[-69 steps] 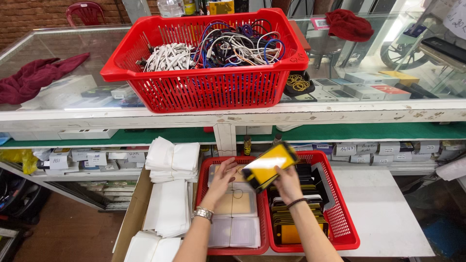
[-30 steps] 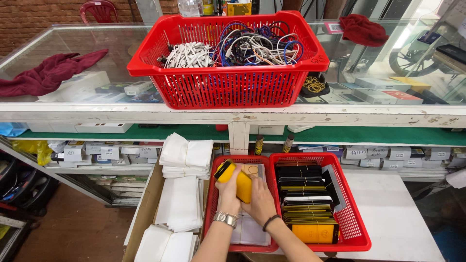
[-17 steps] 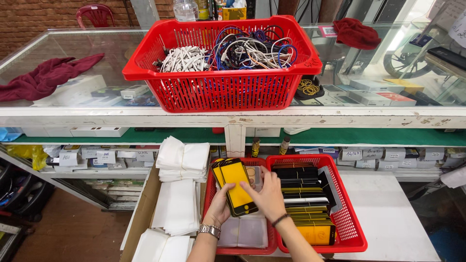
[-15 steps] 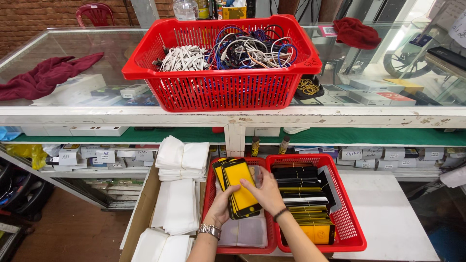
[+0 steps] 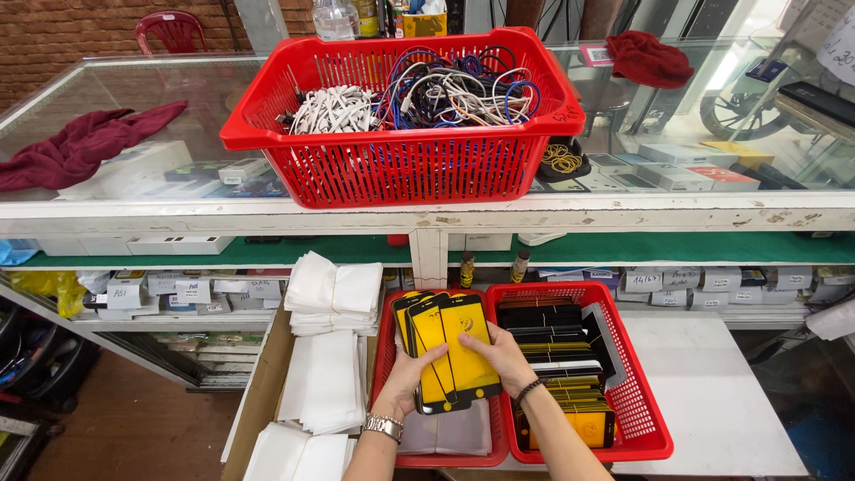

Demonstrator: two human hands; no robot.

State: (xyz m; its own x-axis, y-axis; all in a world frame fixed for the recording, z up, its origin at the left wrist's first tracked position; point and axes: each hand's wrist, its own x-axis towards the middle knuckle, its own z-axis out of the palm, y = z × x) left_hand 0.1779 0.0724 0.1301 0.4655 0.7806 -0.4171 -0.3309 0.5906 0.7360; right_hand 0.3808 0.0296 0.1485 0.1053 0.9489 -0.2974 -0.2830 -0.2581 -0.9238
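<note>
Both my hands hold a fanned bunch of flat yellow panels with black frames [image 5: 445, 352] over a low red basket [image 5: 390, 356]. My left hand [image 5: 405, 379], with a metal watch on the wrist, grips the panels from the lower left. My right hand [image 5: 506, 356], a dark band on its wrist, supports their right edge. Grey flat sleeves [image 5: 445, 432] lie in that basket under the panels. Beside it on the right, a second red basket [image 5: 641, 410] holds rows of black and yellow panels [image 5: 561, 356].
A big red basket [image 5: 401, 165] full of cables sits on the glass counter [image 5: 134, 89]. Dark red cloths [image 5: 80, 147] lie on the glass. White paper sleeves [image 5: 325, 356] are stacked in a cardboard box at the left. A white surface [image 5: 712, 392] lies at the right.
The view and my hands shifted left from the right basket to the left one. The single yellow panel I held earlier is now a fanned bunch held in both hands.
</note>
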